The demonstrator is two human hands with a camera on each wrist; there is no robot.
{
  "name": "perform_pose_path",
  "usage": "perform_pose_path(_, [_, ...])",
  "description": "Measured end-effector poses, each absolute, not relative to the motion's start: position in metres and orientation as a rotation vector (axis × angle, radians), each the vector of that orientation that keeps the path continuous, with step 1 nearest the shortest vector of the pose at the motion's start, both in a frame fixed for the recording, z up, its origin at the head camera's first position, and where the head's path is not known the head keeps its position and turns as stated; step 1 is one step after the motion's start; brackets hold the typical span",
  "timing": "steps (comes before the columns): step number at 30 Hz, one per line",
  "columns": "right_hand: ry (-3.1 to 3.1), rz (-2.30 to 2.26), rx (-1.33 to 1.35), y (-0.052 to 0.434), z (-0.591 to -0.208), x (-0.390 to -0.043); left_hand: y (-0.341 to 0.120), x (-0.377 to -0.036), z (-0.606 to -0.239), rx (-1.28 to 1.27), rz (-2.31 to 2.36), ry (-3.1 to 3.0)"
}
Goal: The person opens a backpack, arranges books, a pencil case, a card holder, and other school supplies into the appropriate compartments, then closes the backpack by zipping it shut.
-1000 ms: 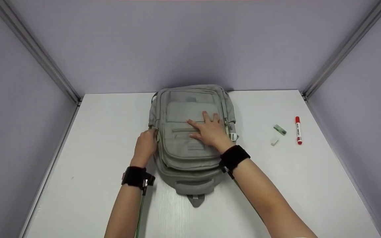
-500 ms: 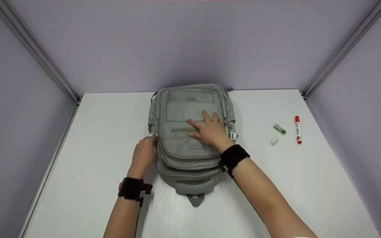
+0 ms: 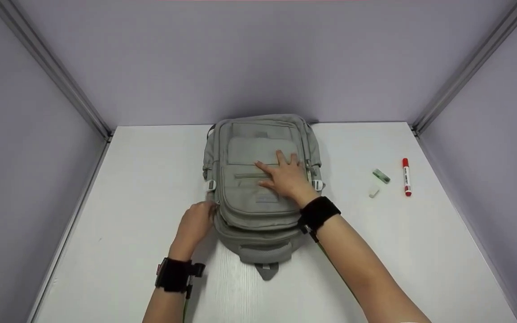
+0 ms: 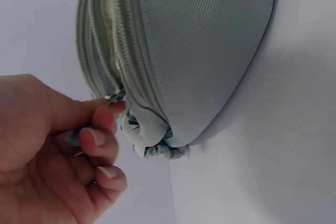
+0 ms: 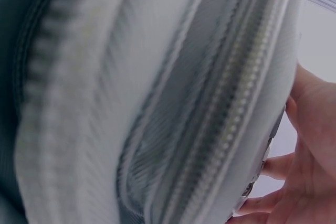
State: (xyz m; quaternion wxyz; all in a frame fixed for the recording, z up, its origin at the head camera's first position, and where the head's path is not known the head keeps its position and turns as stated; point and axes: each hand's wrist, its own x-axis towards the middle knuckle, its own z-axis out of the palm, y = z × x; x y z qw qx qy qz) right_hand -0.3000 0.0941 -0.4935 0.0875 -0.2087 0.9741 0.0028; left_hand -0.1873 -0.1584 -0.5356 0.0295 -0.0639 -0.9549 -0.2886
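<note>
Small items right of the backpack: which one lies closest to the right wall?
The red marker. It lies farthest right, beyond the green eraser and the white eraser, and is the longest of the three.

1. Soft, even light is falling from above in the head view, leaving the white table [image 3: 128, 188] bright without glare.
2. The backpack [image 3: 258, 179] is casting only a faint shadow on the wall behind it.
3. The right wrist view is showing heavy blur, the fabric too close to focus.
4. The left wrist view is staying fairly sharp.
</note>
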Motion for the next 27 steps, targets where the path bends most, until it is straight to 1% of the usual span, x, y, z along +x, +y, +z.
perform_pose_path(6, [2.897,0.028,-0.608,0.095,-0.491,-0.3,-0.159,-0.174,-0.534,-0.379,-0.77,-3.0])
perform_pose_path(19, [2.9,0.031,-0.627,0.094,-0.492,-0.299,-0.156,-0.158,-0.517,-0.707,-0.895,-3.017])
perform_pose_path(27, [2.918,0.034,-0.653,0.093,-0.495,-0.298,-0.145,-0.154,-0.515,-0.888,-0.999,-2.985])
